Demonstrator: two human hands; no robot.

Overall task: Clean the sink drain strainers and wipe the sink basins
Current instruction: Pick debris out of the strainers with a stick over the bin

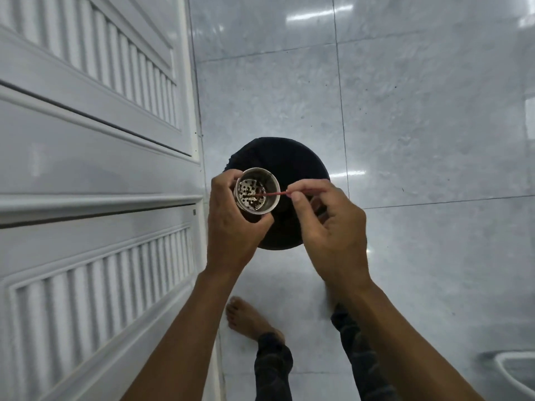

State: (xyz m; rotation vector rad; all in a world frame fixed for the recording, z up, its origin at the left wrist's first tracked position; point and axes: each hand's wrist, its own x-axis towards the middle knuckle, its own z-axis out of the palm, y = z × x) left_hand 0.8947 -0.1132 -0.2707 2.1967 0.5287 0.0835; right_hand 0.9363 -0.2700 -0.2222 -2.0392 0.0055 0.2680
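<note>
- Fingertips (pixel 292 195) of my right hand (pixel 333 230) pinch a thin red stick (pixel 275 193), its tip down among the holes.
- My left hand (pixel 231 224) wraps tight around the metal drain strainer (pixel 256 191), held over a dark bin (pixel 285 160), dark bits stuck inside.
- I'd poke hole by hole, tilting so the debris drops into the bin, not onto the tiled floor (pixel 419 125).
- Clogging looks partial, though blur hides detail.

strainer (pixel 257 190) above bin (pixel 289 160), door (pixel 86 169) left
</note>
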